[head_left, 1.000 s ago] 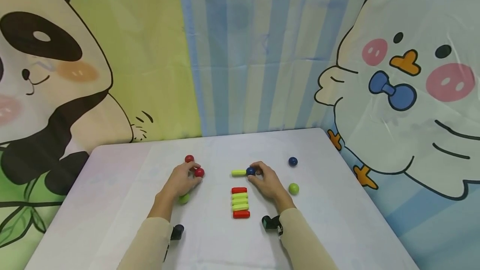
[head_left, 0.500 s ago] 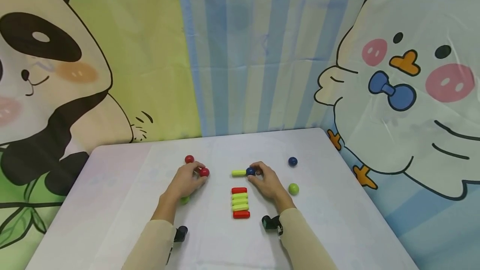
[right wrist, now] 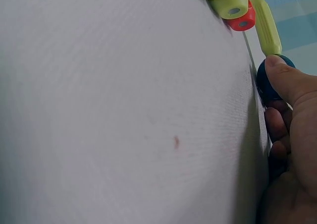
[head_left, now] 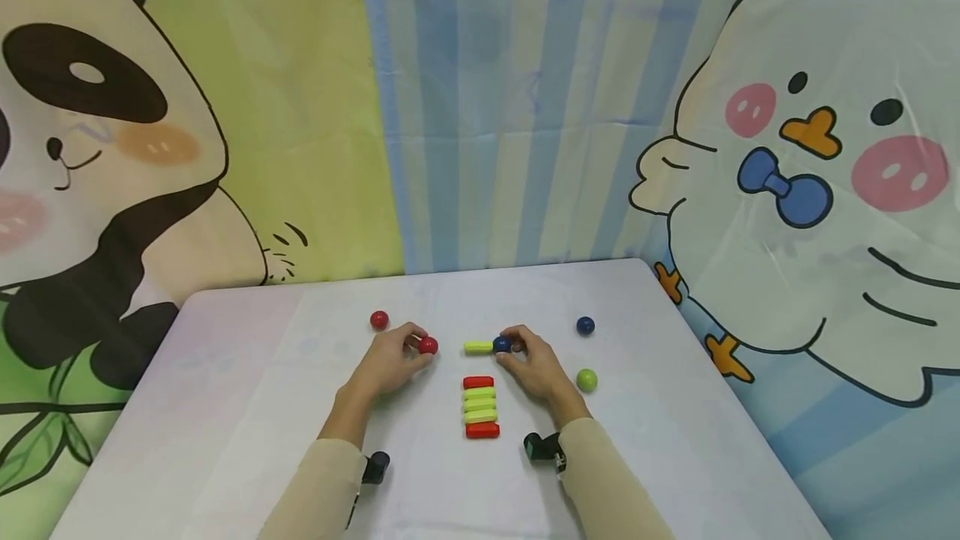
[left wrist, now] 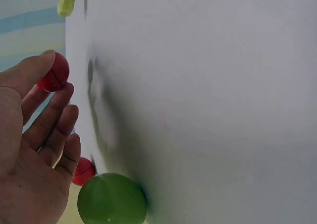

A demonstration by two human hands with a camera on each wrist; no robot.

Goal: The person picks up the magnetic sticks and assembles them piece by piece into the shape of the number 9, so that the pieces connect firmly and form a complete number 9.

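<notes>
Red ball (head_left: pixel 428 345) and blue ball (head_left: pixel 502 344) were pinched

The red ball was held in the left grip (head_left: pixel 390 358), left of a yellow-green rod (head_left: pixel 477 347). The blue ball, touching the rod's right end, was held in the right grip (head_left: pixel 534 363).

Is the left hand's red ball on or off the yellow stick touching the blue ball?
Off: the head view shows a gap between the red ball and the yellow stick.

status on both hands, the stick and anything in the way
Left hand pinches a red ball. Right hand pinches a blue ball. Yellow-green stick end-on against blue ball, apart from red ball. Nothing visible between red ball and stick.
</notes>
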